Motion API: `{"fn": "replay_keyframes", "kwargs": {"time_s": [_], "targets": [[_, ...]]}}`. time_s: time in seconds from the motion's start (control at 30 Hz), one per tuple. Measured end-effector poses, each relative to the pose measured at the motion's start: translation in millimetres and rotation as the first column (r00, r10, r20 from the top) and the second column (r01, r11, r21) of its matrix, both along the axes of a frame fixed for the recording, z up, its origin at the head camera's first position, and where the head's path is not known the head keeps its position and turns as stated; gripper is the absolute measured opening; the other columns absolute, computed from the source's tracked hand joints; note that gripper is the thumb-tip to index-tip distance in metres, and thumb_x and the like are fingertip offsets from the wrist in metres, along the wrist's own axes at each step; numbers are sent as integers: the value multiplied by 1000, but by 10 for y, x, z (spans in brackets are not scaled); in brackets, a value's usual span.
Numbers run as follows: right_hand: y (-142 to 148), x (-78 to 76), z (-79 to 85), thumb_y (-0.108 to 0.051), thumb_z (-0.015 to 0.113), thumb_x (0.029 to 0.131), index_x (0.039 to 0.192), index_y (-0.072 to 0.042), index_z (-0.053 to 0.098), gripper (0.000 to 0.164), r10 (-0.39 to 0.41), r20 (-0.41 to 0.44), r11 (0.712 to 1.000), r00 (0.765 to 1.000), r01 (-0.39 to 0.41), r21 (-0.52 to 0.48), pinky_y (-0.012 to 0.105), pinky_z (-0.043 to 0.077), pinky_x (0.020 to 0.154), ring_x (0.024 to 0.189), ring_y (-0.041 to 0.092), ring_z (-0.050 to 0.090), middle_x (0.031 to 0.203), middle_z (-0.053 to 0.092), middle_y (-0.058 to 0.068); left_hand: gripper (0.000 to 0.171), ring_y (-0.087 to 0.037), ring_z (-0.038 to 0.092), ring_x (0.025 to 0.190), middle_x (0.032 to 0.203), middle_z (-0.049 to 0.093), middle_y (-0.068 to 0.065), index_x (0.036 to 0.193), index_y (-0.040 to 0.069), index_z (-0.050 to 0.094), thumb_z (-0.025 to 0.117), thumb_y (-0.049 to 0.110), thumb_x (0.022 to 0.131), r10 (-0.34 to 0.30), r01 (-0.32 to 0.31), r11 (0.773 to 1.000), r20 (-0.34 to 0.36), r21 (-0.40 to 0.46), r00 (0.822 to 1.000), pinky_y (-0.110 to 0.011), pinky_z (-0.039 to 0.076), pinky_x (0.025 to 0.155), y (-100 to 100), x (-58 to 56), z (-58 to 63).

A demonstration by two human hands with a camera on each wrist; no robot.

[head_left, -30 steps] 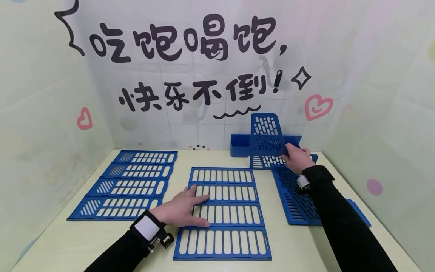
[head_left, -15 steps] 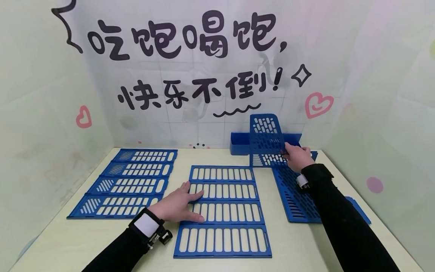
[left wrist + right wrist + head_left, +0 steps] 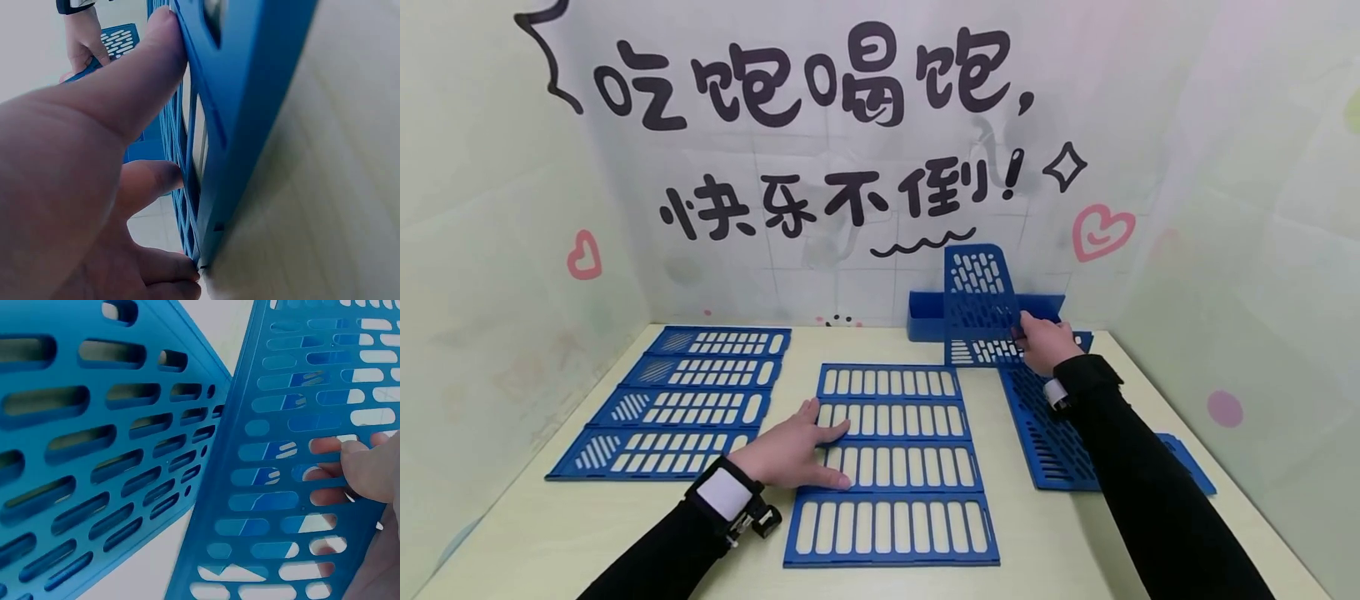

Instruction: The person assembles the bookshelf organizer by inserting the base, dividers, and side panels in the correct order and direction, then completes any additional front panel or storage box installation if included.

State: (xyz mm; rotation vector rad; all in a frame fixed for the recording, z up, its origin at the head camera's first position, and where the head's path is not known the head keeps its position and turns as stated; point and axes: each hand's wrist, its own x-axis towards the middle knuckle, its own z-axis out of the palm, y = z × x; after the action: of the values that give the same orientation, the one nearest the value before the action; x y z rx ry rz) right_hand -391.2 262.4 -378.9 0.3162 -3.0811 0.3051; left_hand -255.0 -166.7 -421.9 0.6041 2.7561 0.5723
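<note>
My left hand [image 3: 793,446], fingers spread, rests on the left side of several blue slotted panels [image 3: 917,493] laid in a column in the middle of the table. In the left wrist view its thumb and fingertips press on the panels' edge [image 3: 231,162]. At the back right, my right hand [image 3: 1048,343] pinches the slanted edge of an upright blue perforated panel [image 3: 981,310]. The right wrist view shows the thumb [image 3: 369,465] on the near face and fingers behind, seen through the slots. Another perforated panel [image 3: 1037,433] lies below that hand, partly hidden by the forearm.
Several blue slatted panels [image 3: 568,468] lie in a column on the left. A blue box [image 3: 927,321] stands against the back wall, partly behind the upright panel. A blue piece [image 3: 1191,467] shows beyond my right forearm. Walls stand close at both sides.
My right hand and the upright panel have shifted slightly left. My left hand has drawn back a little to the left over the slotted panels.
</note>
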Motion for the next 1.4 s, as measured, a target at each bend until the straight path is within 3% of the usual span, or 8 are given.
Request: {"fn": "replay_keyframes", "kwargs": {"time_s": [0.27, 0.47, 0.6, 0.7, 0.93, 1.03, 1.13, 1.4], "targets": [[-109, 21, -34, -12, 52, 116, 138, 1, 52, 25, 4, 20, 999, 1000, -3, -33, 68, 35, 116, 118, 43, 61, 133, 70, 27, 95, -61, 26, 162, 175, 17, -42, 163, 15, 54, 88, 60, 87, -18, 19, 1000, -10, 3, 1000, -70, 40, 125, 40, -4, 30], [-3, 139, -43, -18, 53, 116, 122, -1, 54, 17, 43, 22, 998, 999, -42, -51, 70, 37, 111, 108, 41, 65, 111, 73, 23, 84, -56, 39, 157, 174, 29, -36, 157, 24, 63, 93, 55, 84, -20, 19, 1000, 48, 25, 999, -71, 45, 120, -37, -12, 44], [58, 203, -6, -20, 59, 114, 121, -1, 54, 21, 84, 1, 996, 996, -84, -37, 72, 37, 110, 108, 43, 67, 105, 71, 19, 83, -49, 50, 147, 167, 41, -34, 158, 20, 62, 93, 50, 86, -17, 16, 999, 31, 38, 999, -68, 52, 112, -116, -30, 71], [76, 202, 2, -22, 63, 113, 133, 1, 54, 32, 90, -23, 996, 996, -91, -22, 73, 38, 113, 113, 44, 68, 116, 72, 22, 92, -55, 46, 151, 170, 36, -37, 165, 16, 52, 90, 50, 89, 15, -16, 999, 20, 52, 1000, -72, 49, 114, -162, -43, 57], [56, 188, -92, -11, 59, 114, 117, -6, 64, 8, 97, -45, 993, 994, -100, -68, 55, 54, 97, 93, 31, 66, 109, 75, 17, 80, -64, 27, 160, 179, 19, -34, 164, 19, 54, 84, 48, 96, 1, -7, 997, 68, 83, 998, -79, 37, 121, -214, -44, -13], [-3, 183, -120, -8, 59, 113, 121, -7, 66, 10, 103, -69, 992, 992, -108, -66, 68, 46, 114, 105, 39, 71, 117, 77, 18, 73, -66, 26, 159, 179, 19, -33, 161, 20, 58, 83, 45, 97, 9, -13, 997, 60, 77, 998, -81, 35, 121, -208, -33, -24], [-79, 177, -121, -9, 58, 114, 122, -6, 66, 12, 104, -73, 992, 992, -108, -60, 70, 39, 117, 108, 41, 70, 117, 78, 20, 67, -67, 27, 158, 178, 19, -34, 158, 21, 62, 82, 43, 98, 9, -12, 998, 46, 65, 999, -80, 36, 120, -197, -32, -35], [-347, 177, -161, -9, 55, 115, 139, -3, 64, 26, 189, -69, 974, 979, -196, -114, 49, 49, 91, 111, 38, 70, 129, 74, 22, 61, -63, 32, 158, 179, 20, -34, 154, 21, 66, 82, 38, 97, -20, 17, 996, 27, 89, 999, -72, 45, 119, -185, -74, -57]]}}
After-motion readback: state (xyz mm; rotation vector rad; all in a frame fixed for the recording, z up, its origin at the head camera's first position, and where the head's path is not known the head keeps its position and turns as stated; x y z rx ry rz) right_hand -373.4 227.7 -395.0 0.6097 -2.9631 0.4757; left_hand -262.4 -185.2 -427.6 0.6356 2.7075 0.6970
